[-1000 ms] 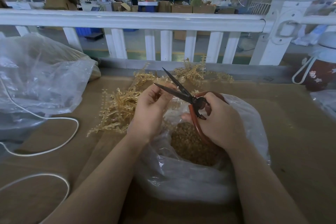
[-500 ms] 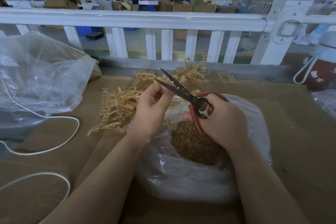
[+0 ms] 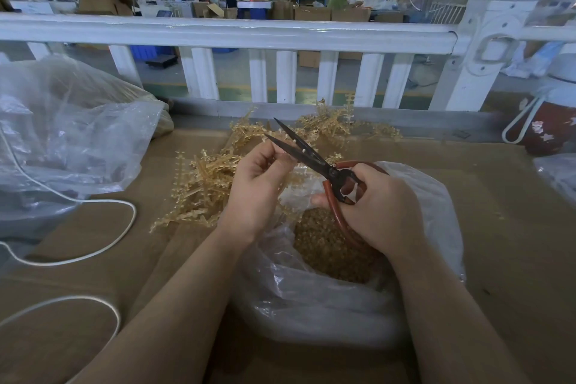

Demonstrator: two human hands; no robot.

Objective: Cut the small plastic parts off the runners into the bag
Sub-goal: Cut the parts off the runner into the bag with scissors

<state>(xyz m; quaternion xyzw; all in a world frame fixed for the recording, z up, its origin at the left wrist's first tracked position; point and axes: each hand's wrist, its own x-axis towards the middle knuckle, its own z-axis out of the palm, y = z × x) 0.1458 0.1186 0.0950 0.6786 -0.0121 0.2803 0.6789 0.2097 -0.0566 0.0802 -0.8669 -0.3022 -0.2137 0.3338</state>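
My right hand (image 3: pixel 378 207) grips the red handles of black-bladed scissors (image 3: pixel 304 150), blades parted and pointing up-left. My left hand (image 3: pixel 257 185) pinches a thin pale runner (image 3: pixel 288 162) that sits between the blades, just above a clear plastic bag (image 3: pixel 311 299). The bag lies open on the table under both hands and holds a heap of small amber parts (image 3: pixel 327 246). A pile of amber runners (image 3: pixel 212 184) lies on the brown table behind and left of my left hand.
A large crumpled clear bag (image 3: pixel 68 134) fills the left side, with a white cord (image 3: pixel 93 252) looping across the table in front of it. A white railing (image 3: pixel 249 34) borders the far edge. A dark red jug (image 3: pixel 548 131) stands at the right.
The scissor blades have closed a little around the runner. Both hands stay in nearly the same place over the bag.
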